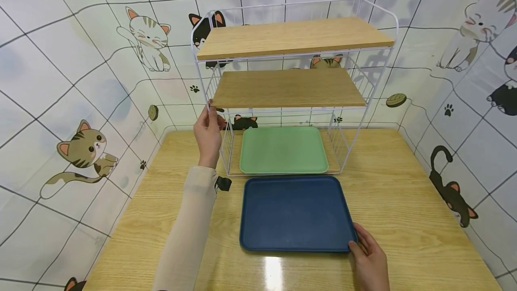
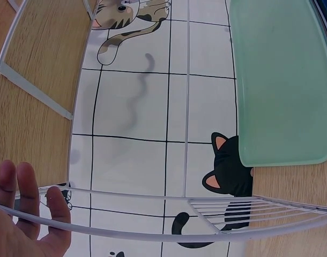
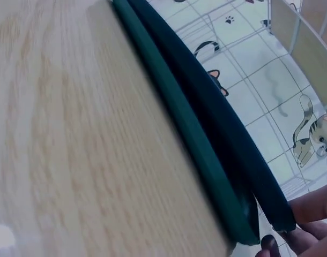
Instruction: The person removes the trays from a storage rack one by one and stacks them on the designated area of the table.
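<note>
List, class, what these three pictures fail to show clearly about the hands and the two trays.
- Right hand: head view cuts it off at the bottom edge; the right wrist view shows only fingertips, blurred.
- Blue tray: underside hidden; seen only edge-on from the right wrist.
- Green tray: far edge hidden under the rack.
- Left hand: palm hidden in head view.

My wooden table [image 1: 404, 192] carries a white wire rack [image 1: 343, 147] and, just in front of it, a blue tray [image 1: 295, 212].
</note>
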A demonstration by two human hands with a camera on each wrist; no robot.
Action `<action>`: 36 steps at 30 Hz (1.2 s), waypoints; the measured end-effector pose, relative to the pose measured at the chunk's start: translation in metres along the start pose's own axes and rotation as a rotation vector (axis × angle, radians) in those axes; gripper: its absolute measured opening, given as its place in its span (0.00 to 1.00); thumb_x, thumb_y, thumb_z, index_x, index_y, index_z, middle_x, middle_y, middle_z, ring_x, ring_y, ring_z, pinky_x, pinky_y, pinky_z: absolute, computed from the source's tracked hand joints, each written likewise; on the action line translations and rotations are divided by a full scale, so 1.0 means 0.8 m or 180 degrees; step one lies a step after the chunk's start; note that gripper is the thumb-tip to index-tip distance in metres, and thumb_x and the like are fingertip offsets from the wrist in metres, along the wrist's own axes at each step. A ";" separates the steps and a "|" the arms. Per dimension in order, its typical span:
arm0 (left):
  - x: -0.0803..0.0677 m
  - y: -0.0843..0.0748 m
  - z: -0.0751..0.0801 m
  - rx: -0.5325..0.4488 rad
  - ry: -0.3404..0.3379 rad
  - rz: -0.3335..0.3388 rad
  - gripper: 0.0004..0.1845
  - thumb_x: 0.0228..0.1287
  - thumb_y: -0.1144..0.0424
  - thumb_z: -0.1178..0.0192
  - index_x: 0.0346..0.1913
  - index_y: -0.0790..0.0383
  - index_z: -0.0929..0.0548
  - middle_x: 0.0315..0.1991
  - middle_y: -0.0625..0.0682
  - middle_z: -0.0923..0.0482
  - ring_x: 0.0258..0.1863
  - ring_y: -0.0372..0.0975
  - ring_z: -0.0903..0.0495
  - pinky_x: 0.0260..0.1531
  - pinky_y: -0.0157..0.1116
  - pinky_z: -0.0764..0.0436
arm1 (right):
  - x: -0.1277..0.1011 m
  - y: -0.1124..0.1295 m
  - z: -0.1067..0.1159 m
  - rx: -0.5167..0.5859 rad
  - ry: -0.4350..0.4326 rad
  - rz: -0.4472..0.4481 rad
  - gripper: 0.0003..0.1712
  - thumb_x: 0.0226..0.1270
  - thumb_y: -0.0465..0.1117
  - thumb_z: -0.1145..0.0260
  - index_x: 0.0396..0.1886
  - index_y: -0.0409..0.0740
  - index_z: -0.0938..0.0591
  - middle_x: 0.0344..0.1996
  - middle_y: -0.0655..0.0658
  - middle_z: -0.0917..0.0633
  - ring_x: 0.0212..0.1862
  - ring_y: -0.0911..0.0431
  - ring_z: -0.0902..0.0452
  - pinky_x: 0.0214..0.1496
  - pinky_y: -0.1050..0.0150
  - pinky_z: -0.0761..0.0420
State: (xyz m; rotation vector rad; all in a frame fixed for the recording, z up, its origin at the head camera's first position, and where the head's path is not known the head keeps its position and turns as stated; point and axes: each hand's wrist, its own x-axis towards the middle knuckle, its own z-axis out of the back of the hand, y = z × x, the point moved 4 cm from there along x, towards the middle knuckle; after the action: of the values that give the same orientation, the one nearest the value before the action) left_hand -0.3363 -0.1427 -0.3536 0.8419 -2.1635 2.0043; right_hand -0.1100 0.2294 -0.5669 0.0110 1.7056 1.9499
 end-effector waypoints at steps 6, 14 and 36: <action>0.011 0.024 0.002 -0.0014 -0.0032 0.0008 0.21 0.83 0.62 0.52 0.70 0.64 0.24 0.31 0.72 0.25 0.28 0.52 0.24 0.31 0.32 0.23 | 0.003 -0.008 -0.002 -0.0203 -0.0099 0.0020 0.33 0.74 0.28 0.43 0.78 0.41 0.33 0.74 0.33 0.32 0.63 0.55 0.25 0.43 0.89 0.32; 0.014 0.034 0.002 -0.0020 -0.0068 -0.0041 0.19 0.81 0.54 0.49 0.67 0.53 0.19 0.31 0.68 0.24 0.28 0.47 0.24 0.33 0.31 0.21 | 0.003 -0.005 -0.002 -0.0813 -0.0247 0.0299 0.30 0.73 0.29 0.43 0.75 0.37 0.30 0.71 0.27 0.30 0.70 0.33 0.31 0.37 0.89 0.35; 0.013 0.032 0.002 -0.0032 -0.0060 -0.0031 0.20 0.81 0.54 0.48 0.68 0.54 0.20 0.25 0.48 0.24 0.25 0.35 0.25 0.33 0.32 0.20 | 0.019 0.056 0.011 -0.1064 -0.0023 0.0654 0.24 0.82 0.44 0.45 0.72 0.42 0.28 0.67 0.40 0.23 0.54 0.65 0.22 0.42 0.79 0.24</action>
State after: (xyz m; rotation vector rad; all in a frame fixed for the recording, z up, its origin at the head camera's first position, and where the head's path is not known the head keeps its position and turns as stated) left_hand -0.3554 -0.1480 -0.3726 0.8719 -2.1735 1.9873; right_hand -0.1377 0.2411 -0.5290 0.0729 1.4001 2.3629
